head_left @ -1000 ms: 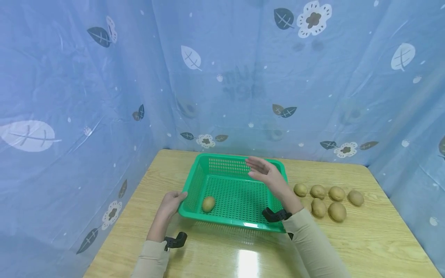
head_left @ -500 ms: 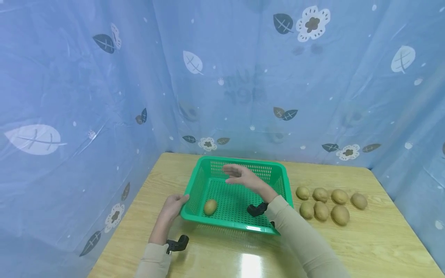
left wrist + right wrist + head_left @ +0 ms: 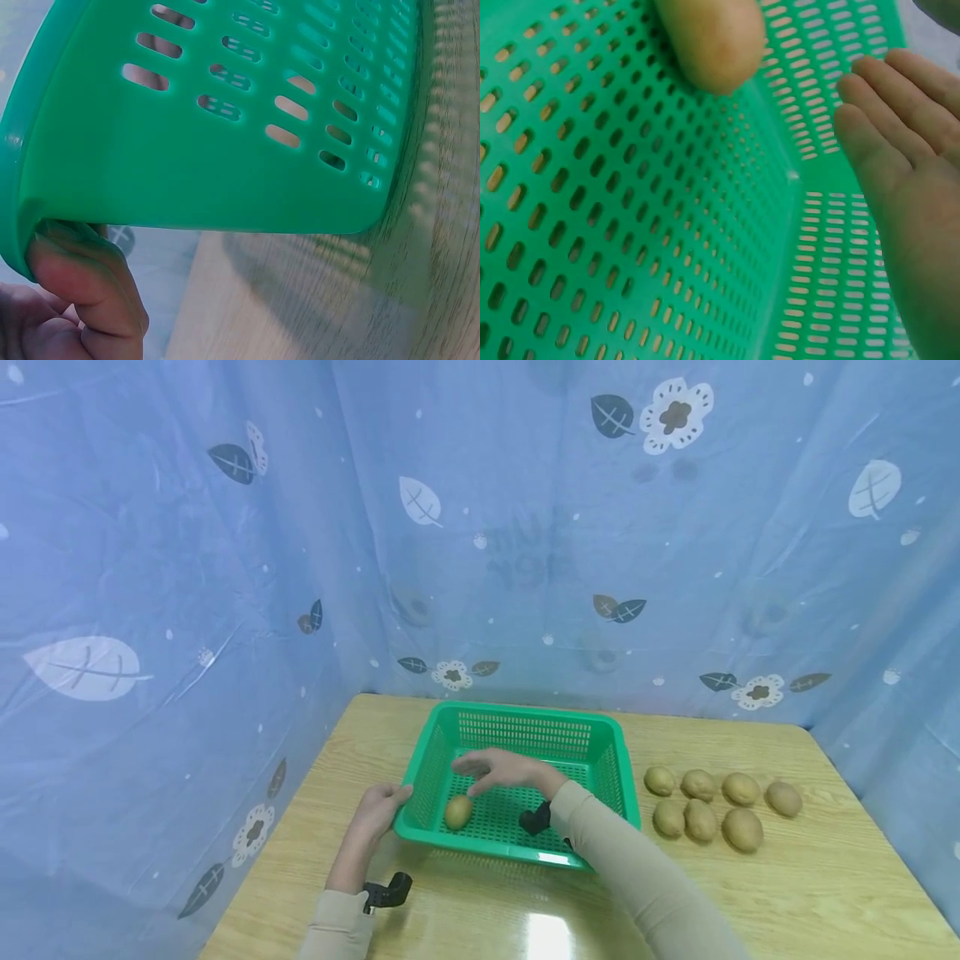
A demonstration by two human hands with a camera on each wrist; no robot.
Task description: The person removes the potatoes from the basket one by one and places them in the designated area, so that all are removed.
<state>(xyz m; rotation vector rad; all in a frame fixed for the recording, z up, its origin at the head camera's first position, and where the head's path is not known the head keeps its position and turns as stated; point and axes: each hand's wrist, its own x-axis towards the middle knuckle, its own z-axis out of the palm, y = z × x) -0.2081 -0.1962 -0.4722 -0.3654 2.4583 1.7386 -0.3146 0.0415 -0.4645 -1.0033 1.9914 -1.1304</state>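
Note:
A green plastic basket (image 3: 525,852) with slotted walls stands on the wooden table. One potato (image 3: 458,812) lies on its floor near the left front corner. My left hand (image 3: 378,810) grips the basket's rim at that corner, the thumb over the top; in the left wrist view its curled fingers (image 3: 90,277) tuck under the rim. Inside the basket, my right hand (image 3: 506,770) hovers just to the right of and above the potato, fingers extended and holding nothing. In the right wrist view the potato (image 3: 716,41) and the straight fingers (image 3: 900,112) are apart.
Several potatoes (image 3: 742,829) lie in two rows on the table (image 3: 840,860), right of the basket. A blue patterned curtain (image 3: 525,527) hangs behind and along both sides of the table. Black wrist mounts (image 3: 390,890) sit on both wrists.
My right hand has moved left and down, from over the basket's right side to beside the potato inside it. The left hand keeps its grip on the rim.

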